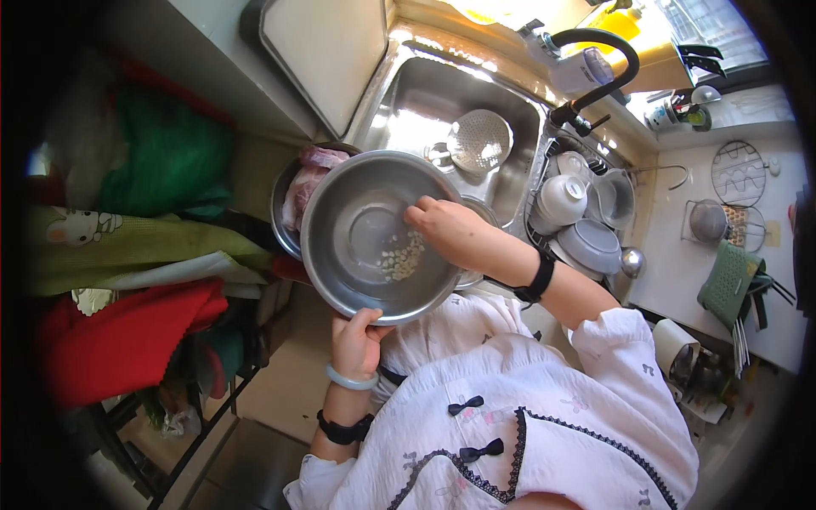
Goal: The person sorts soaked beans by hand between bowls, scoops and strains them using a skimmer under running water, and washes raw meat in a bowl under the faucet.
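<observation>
A large steel bowl (340, 255) is tilted, with small pale pieces (401, 261) gathered on its inner surface. My left hand (359, 342) is closed on the bowl's near rim, thumb on top. Inside the bowl, near its right side, my right hand (446, 228) has its fingers pinched together just above the pieces; whatever they hold, if anything, is hidden. Behind the bowl on the left, a second metal bowl (279, 208) holds raw meat (303, 185). Part of another metal bowl (481, 211) shows under my right wrist.
A steel sink (425, 85) with a perforated strainer (480, 140) lies beyond the bowl, under a black faucet (625, 51). To the right stands a rack of bowls (563, 200). A cutting board (323, 51) leans at the back left; cloths (144, 331) hang left.
</observation>
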### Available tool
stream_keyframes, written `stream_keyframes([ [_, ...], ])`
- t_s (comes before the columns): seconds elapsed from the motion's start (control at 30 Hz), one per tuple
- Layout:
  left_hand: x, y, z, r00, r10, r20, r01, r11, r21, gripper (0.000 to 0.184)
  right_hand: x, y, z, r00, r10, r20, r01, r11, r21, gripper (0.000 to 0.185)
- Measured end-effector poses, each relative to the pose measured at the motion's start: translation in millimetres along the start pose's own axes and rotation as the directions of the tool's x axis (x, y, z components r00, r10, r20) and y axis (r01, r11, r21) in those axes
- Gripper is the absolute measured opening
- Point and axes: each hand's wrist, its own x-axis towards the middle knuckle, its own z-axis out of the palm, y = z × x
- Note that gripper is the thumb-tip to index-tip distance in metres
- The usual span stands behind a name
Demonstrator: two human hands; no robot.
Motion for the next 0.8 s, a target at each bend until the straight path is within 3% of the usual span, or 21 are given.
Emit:
stream_keyframes([
  [0.03,-1,0,1,1.000,0.004,-0.004,-0.004,1.000,-0.003,0.042,4,2,6,0.997,0.038,0.062,-0.032,0.995,-0.096,0.021],
  [0.13,-1,-3,4,1.000,-0.001,-0.004,0.001,1.000,-0.008,0.042,5,6,18,0.999,-0.038,0.034,0.042,0.987,-0.156,0.018],
  [0.27,3,-8,2,0.999,-0.032,0.030,0.032,0.999,0.007,0.039,-3,4,23,0.995,-0.002,0.099,0.023,0.976,-0.216,0.022],
  [0.43,2,-7,5,0.998,-0.053,0.033,0.052,0.999,0.015,0.038,-6,6,33,0.961,-0.039,0.273,0.008,0.994,0.113,0.032],
  [0.53,3,-7,7,0.997,-0.059,0.046,0.059,0.998,0.013,0.040,-8,-1,28,0.941,-0.101,0.322,0.024,0.972,0.235,0.030],
  [0.8,1,-8,11,0.998,-0.049,0.030,0.049,0.999,0.011,0.043,-3,-1,28,0.845,-0.229,0.484,0.018,0.915,0.402,0.016],
])
